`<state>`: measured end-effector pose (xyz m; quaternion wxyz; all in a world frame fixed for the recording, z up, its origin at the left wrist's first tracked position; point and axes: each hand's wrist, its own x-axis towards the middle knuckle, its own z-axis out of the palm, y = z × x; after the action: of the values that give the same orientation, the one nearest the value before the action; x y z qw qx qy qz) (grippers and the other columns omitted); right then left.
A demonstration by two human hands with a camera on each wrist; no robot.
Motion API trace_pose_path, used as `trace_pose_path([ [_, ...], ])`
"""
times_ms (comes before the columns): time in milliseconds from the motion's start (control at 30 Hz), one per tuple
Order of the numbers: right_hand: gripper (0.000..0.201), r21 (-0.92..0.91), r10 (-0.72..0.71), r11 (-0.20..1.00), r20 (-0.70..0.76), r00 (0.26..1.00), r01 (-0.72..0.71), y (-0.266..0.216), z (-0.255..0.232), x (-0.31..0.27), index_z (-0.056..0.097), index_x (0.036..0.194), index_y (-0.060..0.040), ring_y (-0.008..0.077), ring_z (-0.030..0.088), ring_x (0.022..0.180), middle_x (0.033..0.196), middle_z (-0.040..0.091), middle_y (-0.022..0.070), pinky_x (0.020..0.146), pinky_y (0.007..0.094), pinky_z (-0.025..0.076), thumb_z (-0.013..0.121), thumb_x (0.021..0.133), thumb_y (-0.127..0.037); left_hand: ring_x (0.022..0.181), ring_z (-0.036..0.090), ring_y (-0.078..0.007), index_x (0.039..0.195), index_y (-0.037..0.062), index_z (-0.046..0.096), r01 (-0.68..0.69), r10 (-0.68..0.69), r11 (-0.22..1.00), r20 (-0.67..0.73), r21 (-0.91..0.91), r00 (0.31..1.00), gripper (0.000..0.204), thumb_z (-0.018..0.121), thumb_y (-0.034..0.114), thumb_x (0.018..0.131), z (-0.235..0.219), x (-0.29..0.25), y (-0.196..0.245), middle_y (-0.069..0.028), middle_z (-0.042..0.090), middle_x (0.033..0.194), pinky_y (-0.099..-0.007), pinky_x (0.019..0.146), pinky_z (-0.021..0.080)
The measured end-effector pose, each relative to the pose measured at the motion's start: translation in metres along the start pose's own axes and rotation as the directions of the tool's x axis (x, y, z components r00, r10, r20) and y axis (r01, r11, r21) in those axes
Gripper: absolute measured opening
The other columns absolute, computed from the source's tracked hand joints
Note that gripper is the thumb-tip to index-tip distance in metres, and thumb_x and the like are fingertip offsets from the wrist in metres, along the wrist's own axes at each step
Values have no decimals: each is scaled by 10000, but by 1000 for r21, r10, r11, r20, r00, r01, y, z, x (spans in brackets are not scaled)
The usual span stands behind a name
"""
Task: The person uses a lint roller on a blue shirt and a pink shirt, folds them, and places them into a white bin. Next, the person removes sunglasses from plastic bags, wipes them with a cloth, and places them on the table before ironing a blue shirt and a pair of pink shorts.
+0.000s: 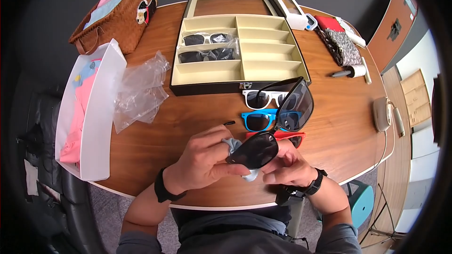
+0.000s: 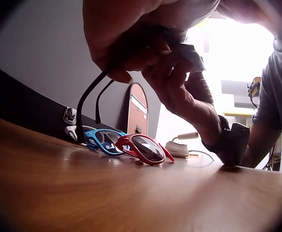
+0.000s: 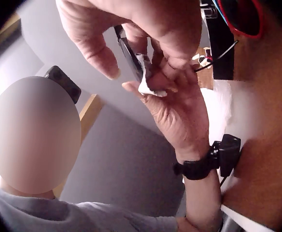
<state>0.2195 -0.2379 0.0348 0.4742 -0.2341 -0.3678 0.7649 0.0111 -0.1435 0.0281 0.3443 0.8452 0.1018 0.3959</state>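
Large black sunglasses are tilted between the two hands, one lens low and the other raised to the upper right. My left hand pinches a pale grey-blue cloth against the lower lens, thumb at its bottom edge. Behind that lens, my right hand has its fingers curled at the frame; the lens hides part of its grip. In the right wrist view, the cloth lies along the dark frame. Just beyond the hands, red sunglasses, blue sunglasses and white sunglasses rest in a column.
An open compartment case holds two wrapped pairs of sunglasses. Clear plastic bags, a white box and a woven basket are on the left. Folded knitwear, a lint roller and a beige device are on the right.
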Motion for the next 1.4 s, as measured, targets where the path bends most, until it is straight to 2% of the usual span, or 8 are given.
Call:
trace_pose_path([
  [100,479,131,8,991,70,998,-18,4,-10,1,588,1242,45,194,560,1178,1248,599,91,1047,334,396,601,765,90,660,524,-278,692,7,562,1,-1,1000,37,-1,999,382,805,294,758,-2,0,-1,-104,503,728,-363,567,433],
  [233,572,299,-191,935,-22,981,189,10,-21,3,546,1298,68,288,498,1282,1373,519,163,1093,437,364,536,727,44,668,541,-276,743,1,595,17,-17,1000,-16,6,1000,324,788,257,794,-2,-1,-3,-108,533,749,-367,569,441],
  [500,591,223,-180,959,8,984,174,7,-4,6,488,1345,83,258,500,1269,1345,546,144,1084,386,349,540,770,-41,682,556,-283,747,-2,598,67,-67,998,-18,-12,998,326,774,265,811,-1,0,-1,-118,540,766,-369,581,450],
  [633,591,96,24,995,13,1000,-25,-2,5,-3,514,1343,35,183,530,1175,1271,587,102,1003,307,381,599,758,19,693,559,-298,765,-8,597,23,-20,999,56,-41,998,328,765,268,823,-1,-4,-4,-126,544,775,-381,594,452],
  [833,532,307,-196,935,38,980,175,15,-18,4,528,1317,57,246,525,1242,1302,580,141,1079,391,368,539,788,0,712,564,-305,761,-5,582,-1,3,1000,59,-29,998,303,760,231,827,2,0,-1,-131,546,774,-391,622,464],
  [1033,611,313,-161,938,7,987,151,9,-7,6,466,1374,63,259,503,1275,1350,553,157,1112,416,331,552,777,-39,739,567,-328,766,-16,581,13,-15,999,52,44,999,318,754,243,831,-2,-2,-4,-143,557,809,-405,665,476],
  [1267,411,167,106,983,-142,984,-81,2,-10,-13,579,1233,-10,141,625,1037,1160,654,88,878,269,486,689,843,61,768,577,-356,754,-48,539,-8,12,1000,158,-24,987,463,683,370,890,-5,-4,1,-177,547,839,-404,663,482],
  [1400,409,59,-27,997,-275,961,45,6,-9,-7,579,1198,-35,125,672,878,1055,689,81,722,261,552,714,828,72,714,515,-322,704,-17,494,-44,45,999,66,-11,997,426,700,314,877,-6,-2,-1,-146,482,784,-387,617,429],
])
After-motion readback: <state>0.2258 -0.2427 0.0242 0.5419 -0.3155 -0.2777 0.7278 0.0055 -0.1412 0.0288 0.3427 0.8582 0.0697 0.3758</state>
